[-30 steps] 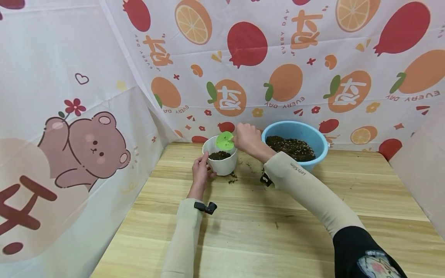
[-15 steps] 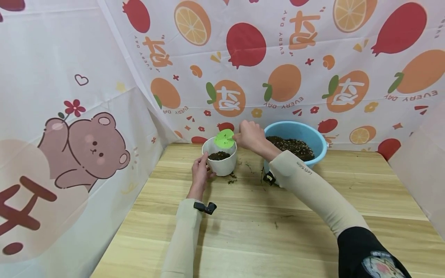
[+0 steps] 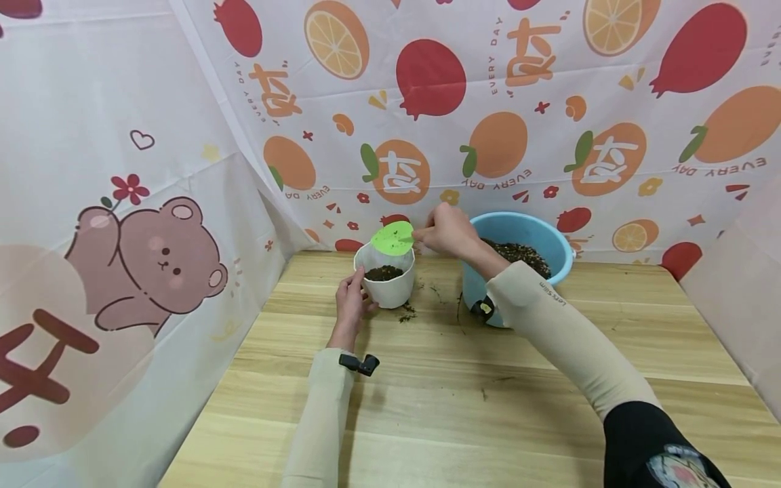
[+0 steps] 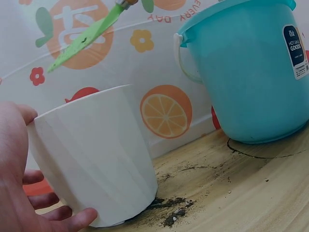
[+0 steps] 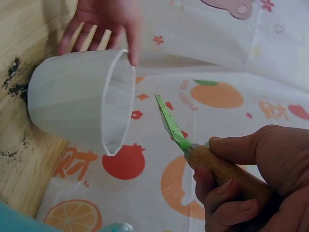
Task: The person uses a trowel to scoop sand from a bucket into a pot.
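A white faceted flower pot stands on the table with dark soil inside. My left hand holds it from the left, thumb at the rim and fingers round the side, as the left wrist view also shows. Above the pot's back rim, my right hand grips a garden trowel by its wooden handle. The trowel's green blade carries only a few specks of soil. In the right wrist view, the blade is seen nearly edge-on beside the pot's mouth.
A blue bucket of soil stands to the right of the pot, partly hidden behind my right forearm. Crumbs of spilled soil lie by the pot's base. A fruit-printed cloth hangs close behind both containers.
My right hand has moved right and a little up, lifting the trowel blade from the pot's mouth to above its back rim. My left hand has stayed on the pot.
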{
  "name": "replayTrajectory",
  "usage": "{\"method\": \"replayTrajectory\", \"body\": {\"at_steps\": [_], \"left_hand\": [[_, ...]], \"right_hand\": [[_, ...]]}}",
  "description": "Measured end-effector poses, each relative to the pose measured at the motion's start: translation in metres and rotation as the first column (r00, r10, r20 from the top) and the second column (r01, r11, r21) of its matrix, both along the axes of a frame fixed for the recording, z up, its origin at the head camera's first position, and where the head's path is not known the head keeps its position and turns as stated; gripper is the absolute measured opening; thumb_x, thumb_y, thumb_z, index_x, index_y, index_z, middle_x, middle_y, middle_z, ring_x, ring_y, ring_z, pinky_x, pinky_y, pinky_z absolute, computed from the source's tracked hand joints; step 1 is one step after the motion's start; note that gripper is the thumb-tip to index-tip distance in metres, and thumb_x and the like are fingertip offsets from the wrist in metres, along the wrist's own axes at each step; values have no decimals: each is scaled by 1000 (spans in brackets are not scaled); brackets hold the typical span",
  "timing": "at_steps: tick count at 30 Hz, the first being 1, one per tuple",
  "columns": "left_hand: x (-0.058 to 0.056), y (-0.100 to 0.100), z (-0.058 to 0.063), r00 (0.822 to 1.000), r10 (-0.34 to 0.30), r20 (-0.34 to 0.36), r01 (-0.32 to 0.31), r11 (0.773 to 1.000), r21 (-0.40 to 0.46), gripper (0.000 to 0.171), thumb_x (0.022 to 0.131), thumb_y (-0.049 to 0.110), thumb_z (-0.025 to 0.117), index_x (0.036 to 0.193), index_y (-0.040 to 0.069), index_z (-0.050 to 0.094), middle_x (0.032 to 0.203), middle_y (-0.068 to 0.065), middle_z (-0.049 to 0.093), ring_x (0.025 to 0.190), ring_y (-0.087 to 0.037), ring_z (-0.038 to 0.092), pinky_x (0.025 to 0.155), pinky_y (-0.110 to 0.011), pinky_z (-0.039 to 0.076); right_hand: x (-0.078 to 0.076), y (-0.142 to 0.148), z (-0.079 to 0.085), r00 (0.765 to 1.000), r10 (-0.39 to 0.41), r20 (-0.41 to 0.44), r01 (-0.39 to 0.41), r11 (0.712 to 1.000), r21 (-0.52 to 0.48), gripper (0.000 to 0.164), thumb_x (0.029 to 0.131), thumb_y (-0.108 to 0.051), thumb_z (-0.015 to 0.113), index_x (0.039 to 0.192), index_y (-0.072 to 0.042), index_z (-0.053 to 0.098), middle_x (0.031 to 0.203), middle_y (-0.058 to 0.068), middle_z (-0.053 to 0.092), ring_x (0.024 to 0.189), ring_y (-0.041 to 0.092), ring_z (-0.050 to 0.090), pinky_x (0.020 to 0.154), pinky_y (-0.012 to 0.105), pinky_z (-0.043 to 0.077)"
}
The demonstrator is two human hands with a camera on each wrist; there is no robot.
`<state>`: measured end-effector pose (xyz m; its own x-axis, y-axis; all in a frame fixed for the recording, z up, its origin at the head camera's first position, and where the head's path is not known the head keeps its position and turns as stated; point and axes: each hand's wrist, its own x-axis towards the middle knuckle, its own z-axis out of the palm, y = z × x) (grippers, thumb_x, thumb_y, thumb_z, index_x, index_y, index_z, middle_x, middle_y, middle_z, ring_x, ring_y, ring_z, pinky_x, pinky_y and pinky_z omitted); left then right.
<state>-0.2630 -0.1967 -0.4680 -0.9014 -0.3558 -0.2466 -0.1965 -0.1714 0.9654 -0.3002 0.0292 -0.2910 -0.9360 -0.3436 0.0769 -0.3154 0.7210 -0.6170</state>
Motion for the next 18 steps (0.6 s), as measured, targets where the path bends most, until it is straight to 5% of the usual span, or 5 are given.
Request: {"method": "replayTrajectory", "body": {"at_steps": [9,18], "left_hand": [[1,1,-1,1000,0,-20,0,1000,-9,72,97,63,54,144,9,43,147,-14,45,113,-27,56,87,-40,60],[-2,-1,-1,1000,3,-13,-3,1000,-6,71,97,62,54,144,9,44,147,-13,46,111,-26,56,85,-38,60]], "right_hand": [[-8,26,12,999,-32,21,34,995,-93,46,93,-33,73,53,-13,61,45,-7,38,43,10,31,46,26,28],[-14,61,24,996,-80,41,85,987,-140,35,94,-37,72,74,-8,76,58,-1,61,53,15,46,50,27,34]]}}
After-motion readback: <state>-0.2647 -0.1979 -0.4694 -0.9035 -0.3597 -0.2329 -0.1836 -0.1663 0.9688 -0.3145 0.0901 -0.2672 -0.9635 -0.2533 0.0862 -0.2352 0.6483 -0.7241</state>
